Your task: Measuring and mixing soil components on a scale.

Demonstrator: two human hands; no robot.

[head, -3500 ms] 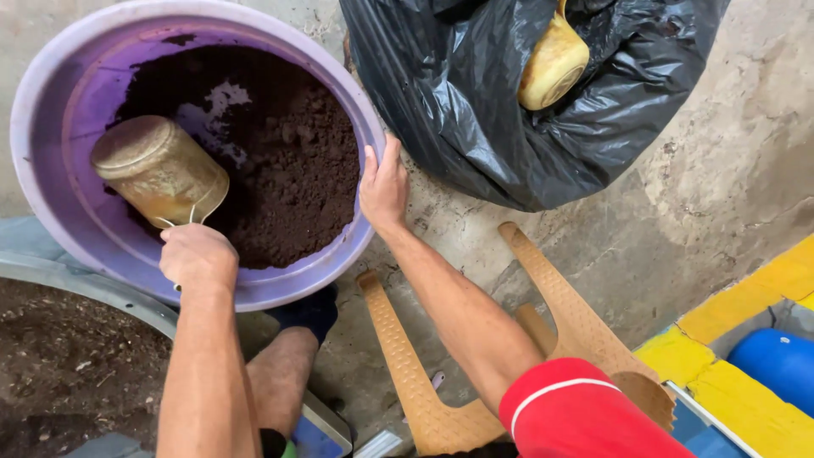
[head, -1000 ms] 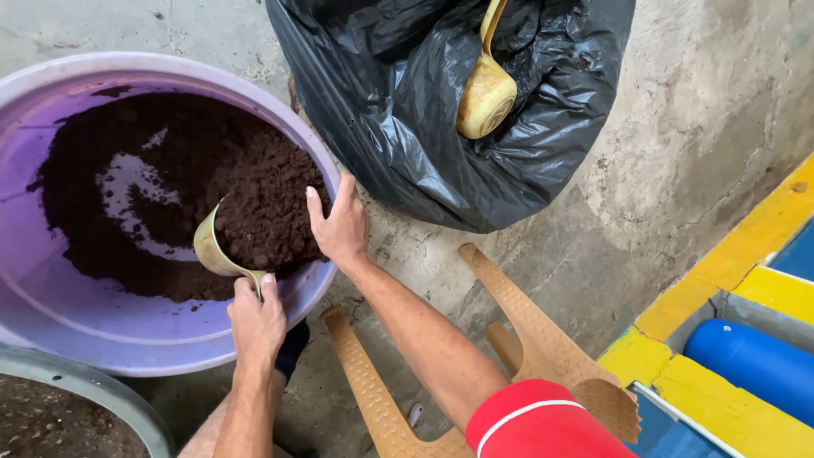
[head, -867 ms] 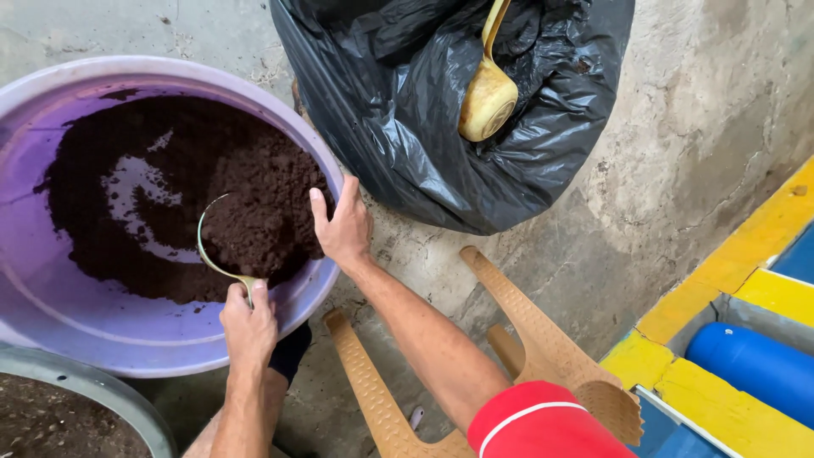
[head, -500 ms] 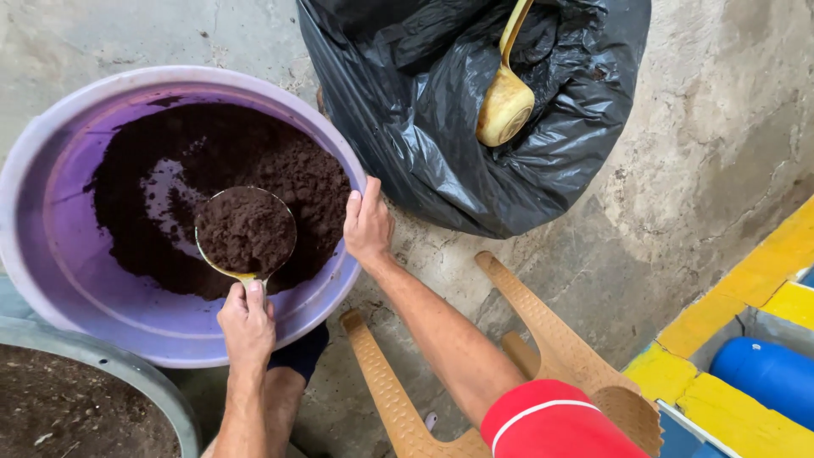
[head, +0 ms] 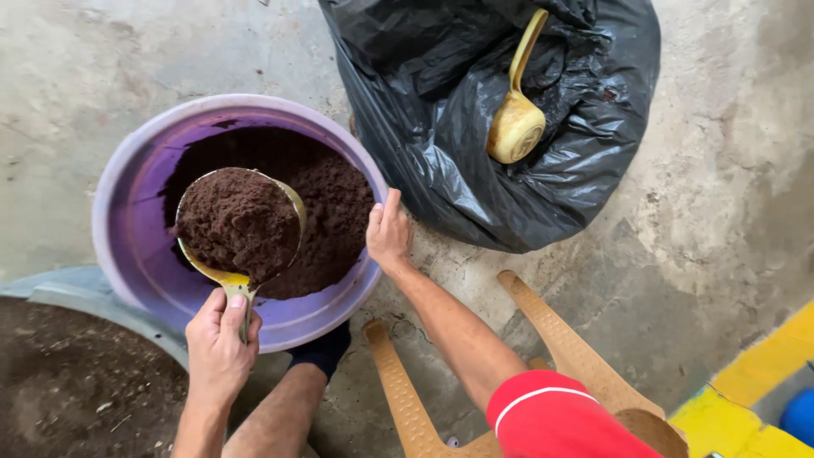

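My left hand (head: 219,346) grips the handle of a yellow scoop (head: 240,227) heaped with dark brown soil. The scoop is lifted level above the purple basin (head: 119,182), which holds more of the same soil (head: 335,203). My right hand (head: 388,235) rests on the basin's right rim, fingers over the edge. A black plastic bag (head: 475,161) stands just right of the basin, with a second yellow scoop (head: 515,119) lying on it.
A grey tub of soil (head: 68,382) sits at the bottom left. A tan plastic stool's legs (head: 551,339) stick out at the bottom, near my bare leg and dark sock (head: 318,360). A yellow painted edge (head: 763,373) runs along the right. The floor is concrete.
The scoop dug into the soil, turned upright full, and rose above the basin. My right hand stayed on the rim.
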